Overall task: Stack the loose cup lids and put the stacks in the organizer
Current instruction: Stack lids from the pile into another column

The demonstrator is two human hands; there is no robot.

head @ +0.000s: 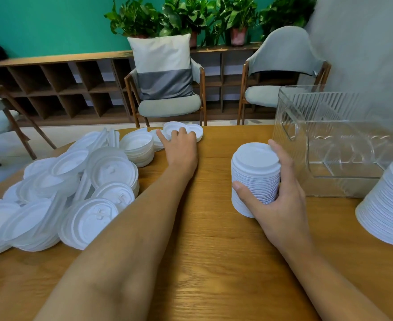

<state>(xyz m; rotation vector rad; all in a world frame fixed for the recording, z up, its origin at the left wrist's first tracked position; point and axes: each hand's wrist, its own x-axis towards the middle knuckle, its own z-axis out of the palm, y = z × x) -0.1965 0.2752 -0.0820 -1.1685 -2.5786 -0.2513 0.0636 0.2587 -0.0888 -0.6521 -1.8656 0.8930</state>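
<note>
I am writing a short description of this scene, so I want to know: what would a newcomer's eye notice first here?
The big heap of loose lids on the left side of the table catches the eye first. Next comes the right hand gripping a tall lid stack at the centre, beside the clear organizer on the right. The left hand reaches to the far lids at the table's far edge.

3 o'clock: tall stack of white plastic cup lids (385,205) cropped by right edge | 2 o'clock: clear ribbed plastic organizer box (290,117) likewise | 9 o'clock: heap of loose white plastic lids (52,193) clipped left | 12 o'clock: left hand (182,149), grip on flat white lids (196,130) unclear | 4 o'clock: right hand (281,205), far fingers behind shorter white lid stack (255,172)
</note>
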